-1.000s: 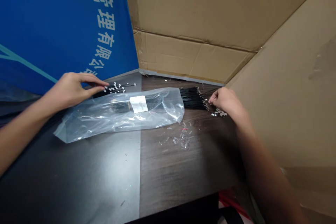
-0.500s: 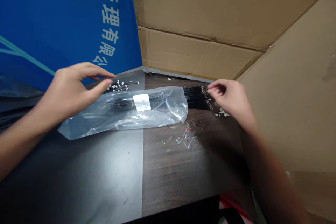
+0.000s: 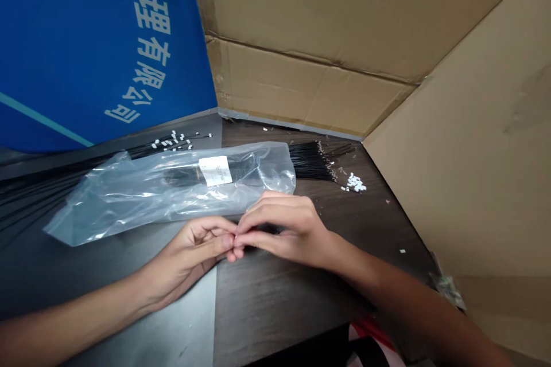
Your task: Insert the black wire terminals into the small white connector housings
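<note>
1. Above counter (image 3: 267, 309): left hand (image 3: 196, 257) and right hand (image 3: 299, 229) meet, fingertips touching.
2. Fingers (image 3: 220, 245) of both pinched together; can't tell if anything's held.
3. Bag (image 3: 172, 200) just beyond hands, black wires (image 3: 307, 161) poking out right end.
4. White bits (image 3: 356, 182) right of wires.
5. White-tipped wires (image 3: 172, 140) behind bag, left.

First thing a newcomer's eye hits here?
Probably the left hand and right hand, fingertips together at lower centre. Behind them lies a clear plastic bag, black wires showing beyond its right end. A bright blue panel fills the upper left.
</note>
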`<state>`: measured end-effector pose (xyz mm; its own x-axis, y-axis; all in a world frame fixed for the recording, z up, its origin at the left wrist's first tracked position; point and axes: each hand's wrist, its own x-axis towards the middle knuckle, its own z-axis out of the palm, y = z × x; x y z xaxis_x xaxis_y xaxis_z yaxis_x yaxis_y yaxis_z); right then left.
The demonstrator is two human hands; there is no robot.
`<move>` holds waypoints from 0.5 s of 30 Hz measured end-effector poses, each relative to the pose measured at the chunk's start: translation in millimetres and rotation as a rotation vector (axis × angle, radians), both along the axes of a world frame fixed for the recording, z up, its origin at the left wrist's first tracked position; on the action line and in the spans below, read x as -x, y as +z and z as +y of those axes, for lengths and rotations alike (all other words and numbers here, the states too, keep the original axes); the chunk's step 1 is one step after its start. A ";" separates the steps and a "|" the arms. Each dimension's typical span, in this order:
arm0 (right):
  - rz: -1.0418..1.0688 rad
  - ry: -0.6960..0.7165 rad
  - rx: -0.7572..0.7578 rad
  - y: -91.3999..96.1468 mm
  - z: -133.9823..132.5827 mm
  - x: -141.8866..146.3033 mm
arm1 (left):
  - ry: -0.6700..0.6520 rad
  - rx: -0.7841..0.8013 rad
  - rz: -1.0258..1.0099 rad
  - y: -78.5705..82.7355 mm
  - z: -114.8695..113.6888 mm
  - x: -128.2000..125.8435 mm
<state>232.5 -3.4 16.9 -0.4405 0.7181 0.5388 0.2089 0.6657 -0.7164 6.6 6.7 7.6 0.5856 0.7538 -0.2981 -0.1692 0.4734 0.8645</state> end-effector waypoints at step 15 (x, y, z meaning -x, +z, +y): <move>-0.382 -1.011 0.279 25.7 52.5 -114.1 | -0.157 -0.089 -0.111 -23.8 0.0 10.1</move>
<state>346.6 49.1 42.6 0.3127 0.9145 0.2568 0.8018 -0.1092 -0.5875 -3.5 6.6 -16.2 0.7231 0.6714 -0.1621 -0.1957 0.4243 0.8841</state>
